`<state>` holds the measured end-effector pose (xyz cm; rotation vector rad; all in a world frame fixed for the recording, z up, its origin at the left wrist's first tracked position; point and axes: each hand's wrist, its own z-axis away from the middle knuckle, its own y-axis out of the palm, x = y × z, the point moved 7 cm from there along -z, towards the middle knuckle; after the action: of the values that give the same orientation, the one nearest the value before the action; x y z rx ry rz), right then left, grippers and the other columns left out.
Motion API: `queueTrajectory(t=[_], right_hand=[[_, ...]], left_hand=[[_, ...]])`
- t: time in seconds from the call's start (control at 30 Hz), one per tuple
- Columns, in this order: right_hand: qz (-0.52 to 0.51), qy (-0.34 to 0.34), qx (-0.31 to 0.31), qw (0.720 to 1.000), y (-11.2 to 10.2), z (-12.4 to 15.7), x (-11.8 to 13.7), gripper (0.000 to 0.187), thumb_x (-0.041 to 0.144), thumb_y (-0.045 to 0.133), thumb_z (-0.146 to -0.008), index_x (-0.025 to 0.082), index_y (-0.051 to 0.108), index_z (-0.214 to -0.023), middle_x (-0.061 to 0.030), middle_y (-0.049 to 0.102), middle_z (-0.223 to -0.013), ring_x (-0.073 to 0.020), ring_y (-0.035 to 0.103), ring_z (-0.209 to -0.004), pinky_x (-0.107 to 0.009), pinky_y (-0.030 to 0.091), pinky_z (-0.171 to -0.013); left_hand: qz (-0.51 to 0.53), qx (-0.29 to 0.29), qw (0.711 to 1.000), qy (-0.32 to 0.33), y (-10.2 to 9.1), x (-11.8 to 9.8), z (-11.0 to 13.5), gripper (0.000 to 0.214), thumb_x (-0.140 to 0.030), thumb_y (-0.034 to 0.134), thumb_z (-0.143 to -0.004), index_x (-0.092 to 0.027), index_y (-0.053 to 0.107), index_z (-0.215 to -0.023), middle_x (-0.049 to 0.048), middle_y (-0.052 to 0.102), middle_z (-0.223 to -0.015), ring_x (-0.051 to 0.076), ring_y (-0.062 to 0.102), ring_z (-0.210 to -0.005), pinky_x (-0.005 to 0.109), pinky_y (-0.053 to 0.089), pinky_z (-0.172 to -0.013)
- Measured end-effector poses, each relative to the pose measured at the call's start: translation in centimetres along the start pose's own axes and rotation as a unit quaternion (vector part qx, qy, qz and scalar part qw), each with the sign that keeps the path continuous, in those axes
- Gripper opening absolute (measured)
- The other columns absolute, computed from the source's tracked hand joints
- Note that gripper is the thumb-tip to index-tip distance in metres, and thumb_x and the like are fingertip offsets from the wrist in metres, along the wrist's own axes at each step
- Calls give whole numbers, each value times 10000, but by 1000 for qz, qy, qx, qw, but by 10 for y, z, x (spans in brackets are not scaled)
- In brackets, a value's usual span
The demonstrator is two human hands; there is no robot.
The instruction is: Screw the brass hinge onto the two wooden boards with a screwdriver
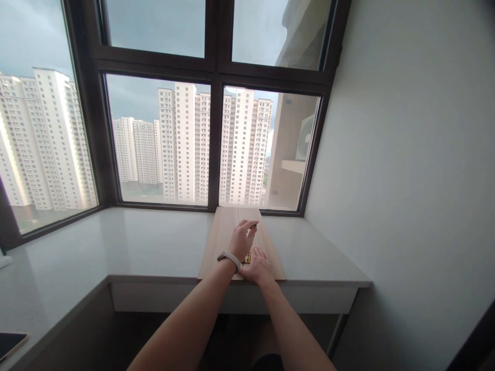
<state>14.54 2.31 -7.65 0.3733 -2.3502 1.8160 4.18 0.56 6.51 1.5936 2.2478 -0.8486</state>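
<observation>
Pale wood planks [228, 234] lie flat on the white stone sill [147, 242], running from the near edge away to the dark window frame [214, 154], and both hands are over them. The left hand [242, 239], with a light band [229, 257] on its wrist, is raised a little above the wood, knuckles up, fingers curled in and pinched on something small and dark [253, 226] at their tips; it is too small to tell what it is. The right hand [258, 266] rests palm down on the near end of the planks, fingers spread flat and gripping nothing. Its fingertips lie just beside a small yellowish object [246, 257], possibly touching it, which sits on the wood between the two hands. Both forearms reach in from the near side, the left one crossing slightly toward the right. Far to the near left, the corner of a dark flat device [10, 344] lies on the sill.
</observation>
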Motion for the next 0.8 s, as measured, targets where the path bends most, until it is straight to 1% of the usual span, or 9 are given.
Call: queueTrajectory(t=[0.1,0.2,0.27,0.4,0.53,0.6,0.67,0.73,0.8], right_hand=[[2,-8,-3,1000,0,0,0,1025,762,568,-736,115,427,-1518,-181,365,-1589,-326,273,-1495,-417,148,-1226],[5,-12,-8,1000,2,-1,-1,1041,778,540,-741,92,425,-1516,-196,365,-1585,-326,284,-1490,-418,146,-1228],[7,-11,-10,1000,3,-2,-2,1035,782,531,-742,101,431,-1515,-192,369,-1584,-324,289,-1488,-418,148,-1228],[9,-12,-8,1000,3,-2,-2,1030,784,532,-734,111,444,-1509,-180,371,-1586,-327,288,-1489,-421,159,-1227],[12,-10,-8,1000,2,-1,-2,1029,772,542,-734,108,440,-1513,-173,374,-1586,-326,283,-1492,-409,165,-1226],[10,-10,-10,1000,1,-1,-2,1021,770,542,-734,106,452,-1505,-176,379,-1583,-329,289,-1489,-408,164,-1226],[9,-11,-11,1000,0,-1,-2,1014,771,543,-732,110,463,-1497,-180,383,-1580,-331,294,-1486,-410,161,-1225],[7,-10,-9,1000,0,-1,-1,1012,770,545,-730,116,462,-1497,-182,381,-1580,-333,294,-1486,-416,157,-1225],[6,-8,-6,1000,0,-1,-1,1016,766,544,-733,113,450,-1505,-188,376,-1581,-335,291,-1486,-423,149,-1226]], left_hand=[[-28,-16,999,-10,-4,3,0,274,-226,618,-940,-262,686,-1203,50,643,-1005,170,661,-892,328,566,-825],[-55,-18,998,-5,-6,3,1,260,-237,618,-943,-274,702,-1186,47,615,-982,171,655,-880,334,560,-833],[-63,-17,998,10,-7,1,1,282,-223,588,-955,-285,697,-1208,59,627,-1042,188,655,-955,349,558,-877],[-39,-5,999,26,-5,-3,2,371,-202,493,-995,-283,620,-1334,74,641,-1268,211,628,-1147,378,536,-997],[-16,4,1000,22,-1,-3,2,409,-199,398,-1029,-261,567,-1397,79,617,-1360,206,597,-1233,376,507,-1058],[-9,6,1000,20,0,-3,1,402,-199,392,-1032,-253,578,-1384,82,637,-1323,198,621,-1187,360,519,-1031],[-10,6,1000,14,-1,-1,1,382,-209,418,-1028,-255,599,-1361,76,678,-1208,182,664,-1046,338,552,-944],[-22,2,1000,6,-3,0,2,358,-227,474,-1012,-271,623,-1334,58,692,-1089,164,670,-891,319,565,-851],[-37,-5,999,3,-6,0,4,325,-253,544,-987,-281,657,-1291,48,682,-1022,162,660,-841,315,561,-819]])
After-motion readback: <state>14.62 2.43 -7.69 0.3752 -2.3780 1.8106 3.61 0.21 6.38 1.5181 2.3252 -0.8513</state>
